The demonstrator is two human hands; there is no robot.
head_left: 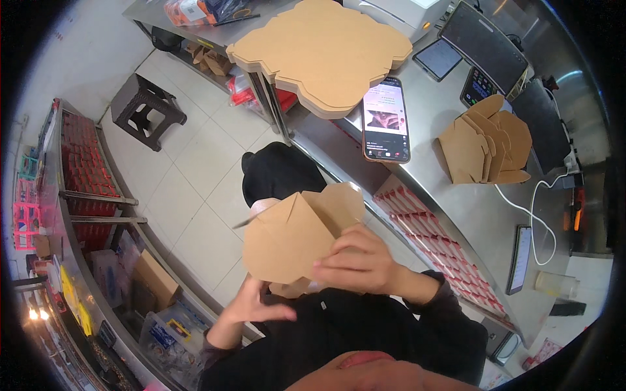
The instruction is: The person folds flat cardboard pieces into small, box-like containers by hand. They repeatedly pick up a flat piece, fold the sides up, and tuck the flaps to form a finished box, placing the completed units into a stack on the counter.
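Brown carton (277, 244): hung before the black top (332, 332), looked light, stiff yet easily creased, was pinched at its lower right by the right hand (357, 264), with the left hand (254, 306) spread beneath, contact unclear, and seemed best held by folded walls (300, 244), not flaps (345, 199).

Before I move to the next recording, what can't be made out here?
All in the head view:
Left hand: fingertips hidden behind the held carton.
Held carton: much of its inside hidden by its own front panel.
Nested cartons: exact count unclear, as they overlap.
White machine: cut off by the upper edge.
Phone with pink picture: text too small to read.
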